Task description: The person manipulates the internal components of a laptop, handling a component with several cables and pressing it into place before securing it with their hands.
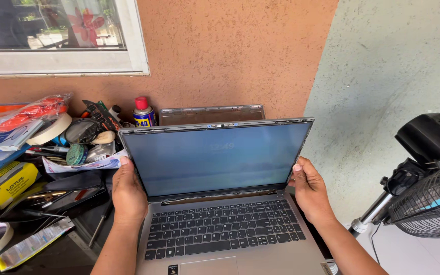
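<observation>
Laptop [220,203] open on the cluttered table [67,249] near me, my left hand [128,193] grasping the screen's [215,155] left edge, my right hand [309,191] grasping its right edge, spray can [143,113] far behind, fan [429,203] at right.

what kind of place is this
Likely an informal repair bench outdoors: both hands hold an open laptop with its screen bezel off, beside a clutter of tape rolls, a spray can and hand tools.
</observation>
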